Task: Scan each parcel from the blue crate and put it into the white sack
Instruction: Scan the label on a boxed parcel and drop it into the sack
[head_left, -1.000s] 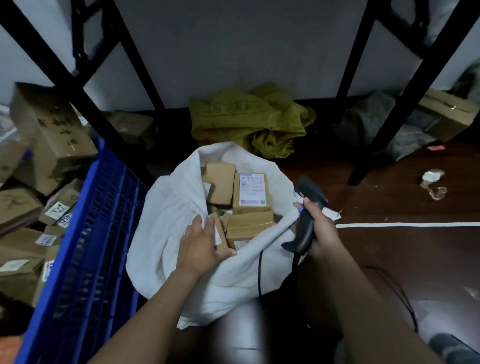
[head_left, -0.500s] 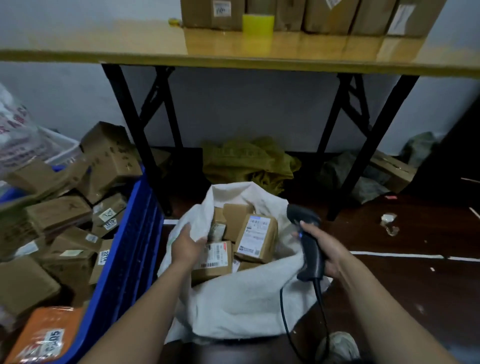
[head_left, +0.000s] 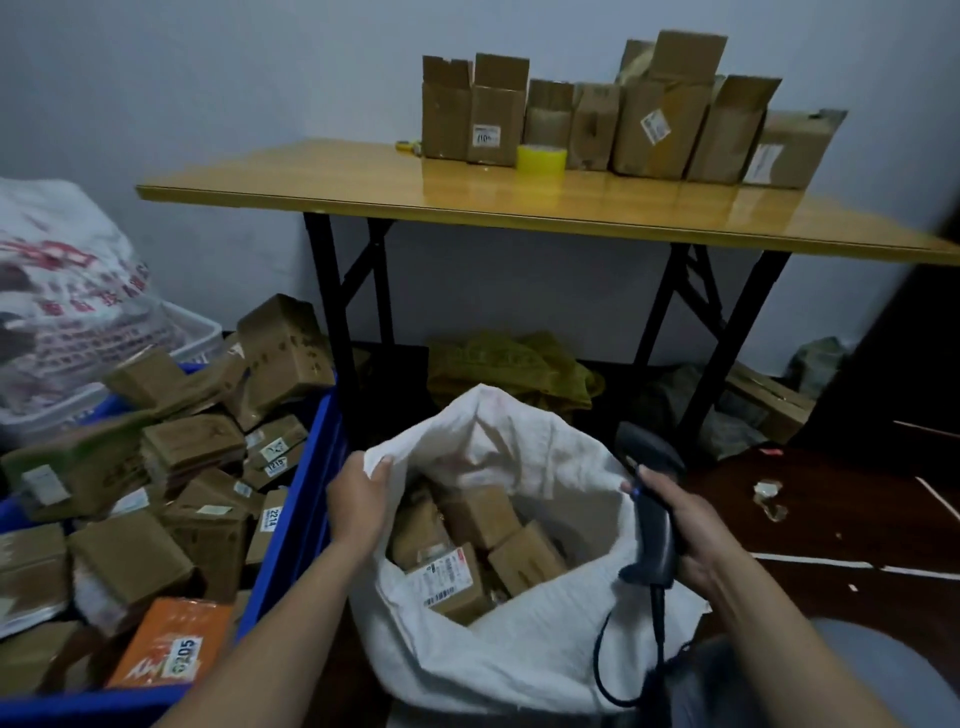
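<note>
**A:** How many of each thing?

**B:** Two hands, one scanner, one white sack (head_left: 519, 654) and one blue crate (head_left: 306, 499). In the sack I count four parcels (head_left: 480, 514) plainly. One of them lies with its printed label face up. More may lie beneath, but I cannot tell. The crate holds well over a dozen brown boxes (head_left: 192, 447) heaped at all angles, plus one orange packet (head_left: 171, 644) at its near end.

**A:** And further off?

**B:** One table (head_left: 363, 182) on black folding legs. It carries at least seven cardboard boxes (head_left: 660, 124) in a row, with one roll of yellow tape (head_left: 541, 158) just in front of them. One yellow-green bag (head_left: 509, 364) is crumpled on the floor under it.

**A:** Where is the sack relative to the hands?

**B:** Between them, with its mouth gaping upward, just beside the crate's right wall. The left hand (head_left: 361, 499) grasps the left rim with its fingers curled on the cloth. The right hand (head_left: 693, 530) is at the right rim and wrapped round the handle of the scanner (head_left: 652, 519).

**A:** And the pose?

**B:** Both forearms reach forward from the bottom edge. The scanner's head points up and away, and its cable droops down the sack's front.
</note>
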